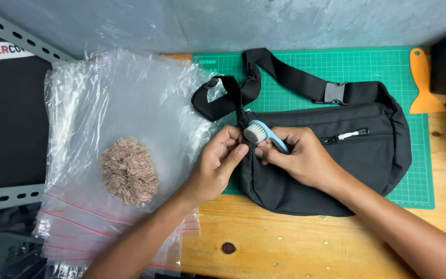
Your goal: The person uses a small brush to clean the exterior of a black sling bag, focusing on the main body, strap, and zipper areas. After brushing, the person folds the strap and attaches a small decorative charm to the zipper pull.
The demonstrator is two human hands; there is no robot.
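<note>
I grip the blue brush (pixel 264 133) in my right hand (pixel 298 157); my left hand (pixel 218 165), at nine o'clock, pinches the black bag (pixel 336 155) taut—short, light strokes suit best.

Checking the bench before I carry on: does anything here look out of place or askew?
Nothing looks damaged or spilled. The black waist bag lies only partly on the green cutting mat, its left end over bare wood. The clear plastic bags are crumpled and overhang the bench edge.
</note>
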